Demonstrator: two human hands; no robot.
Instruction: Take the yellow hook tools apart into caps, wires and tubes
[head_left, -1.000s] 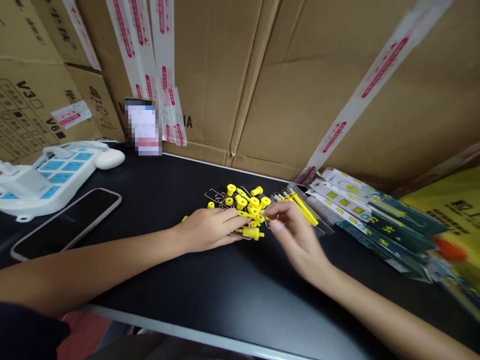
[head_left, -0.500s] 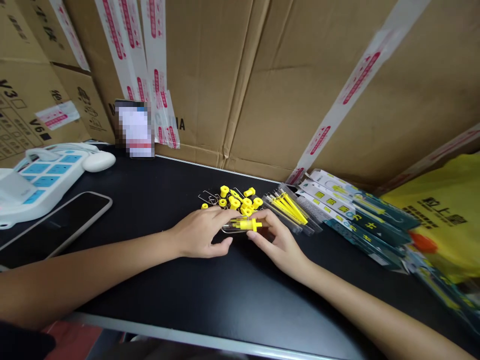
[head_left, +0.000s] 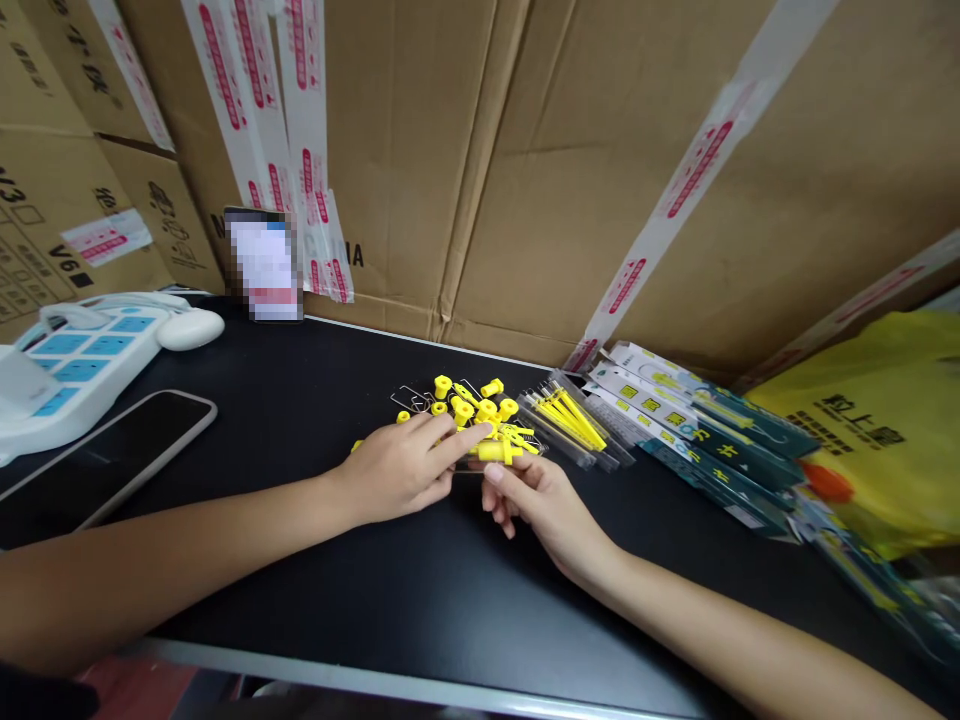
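Observation:
Between my two hands lies a small spring scale part (head_left: 495, 453) with a yellow flanged plug and what looks like a thin metal wire beside it. My left hand (head_left: 397, 465) is closed around its left end, hiding that end, with the index finger stretched over the top. My right hand (head_left: 536, 498) pinches the plug end between thumb and fingers. Just behind lie loose yellow plugs (head_left: 463, 411), bent wire hooks (head_left: 407, 398) and small springs. Clear plastic tubes (head_left: 585, 458) with yellow strips (head_left: 566, 418) lie beyond my right hand.
Printed spring scale boxes (head_left: 697, 430) are stacked at the right, near a yellow bag (head_left: 847, 420). At the left are a phone (head_left: 112, 455) and a white power strip (head_left: 97, 350). Another phone (head_left: 266, 265) leans on the cardboard (head_left: 390, 150) behind the black table (head_left: 450, 590).
My left hand has closed round the left end, and its index finger now reaches over toward the plug. My right fingers have shifted beneath the part, thumb on top.

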